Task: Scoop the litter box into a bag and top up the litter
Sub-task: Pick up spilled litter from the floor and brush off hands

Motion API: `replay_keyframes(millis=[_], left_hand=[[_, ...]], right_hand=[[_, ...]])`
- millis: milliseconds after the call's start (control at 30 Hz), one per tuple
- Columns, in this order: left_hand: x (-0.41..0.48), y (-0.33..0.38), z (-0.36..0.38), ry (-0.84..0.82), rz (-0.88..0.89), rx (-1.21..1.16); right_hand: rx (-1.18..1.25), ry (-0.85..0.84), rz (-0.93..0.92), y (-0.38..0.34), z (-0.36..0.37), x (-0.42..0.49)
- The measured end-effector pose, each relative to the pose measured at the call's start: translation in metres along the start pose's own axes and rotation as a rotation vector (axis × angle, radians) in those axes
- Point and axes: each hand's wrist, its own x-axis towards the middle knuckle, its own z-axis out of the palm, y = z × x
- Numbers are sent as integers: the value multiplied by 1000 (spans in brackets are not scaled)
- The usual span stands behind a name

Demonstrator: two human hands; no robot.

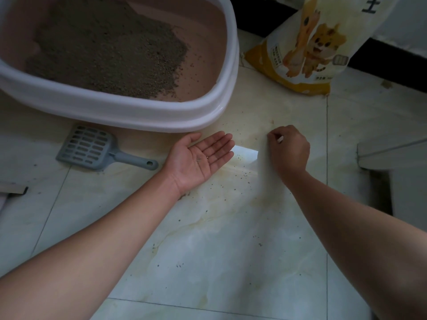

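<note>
Litter box (pixel 138 112), white-rimmed with a pinkish-brown inside, sits far left on the tiled floor (pixel 231 262). Its grey-brown litter (pixel 104 49) is heaped toward the left and far side, leaving the right part of the bottom almost bare. Just near of the box, close to its rim, lies the grey slotted scoop (pixel 90 147), flat on the floor, its handle pointing right toward my left wrist.

My left hand (pixel 201 155) lies palm up just near of the box's right corner, fingers straight and held close side by side, thumb out toward the rim. A few small grains (pixel 203 159) rest in the hollow of that palm.

My right hand (pixel 290 150) is to the right of it, well apart, knuckles up. Its fingers (pixel 271 136) are curled, with the tips drawn together low over the floor. A small pale spot shows there, but I cannot tell whether anything is pinched between them.

More loose grains (pixel 221 188) dot the tiles between and near of my two forearms.

Far right, a yellow and white litter bag (pixel 312 49) printed with cartoon cats stands upright against the dark skirting, well apart from the box.
</note>
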Motion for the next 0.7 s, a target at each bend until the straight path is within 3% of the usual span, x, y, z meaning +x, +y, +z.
replay_keyframes(millis=[100, 267, 533, 700], left_hand=[[-1, 0, 0, 6, 5, -1], [-2, -1, -3, 15, 6, -3], [-4, 1, -6, 30, 18, 6], [-3, 2, -4, 33, 19, 1]], right_hand=[[-59, -64, -23, -2, 0, 8], [194, -101, 162, -6, 2, 4], [293, -81, 147, -12, 10, -11], [147, -66, 14, -17, 11, -14]])
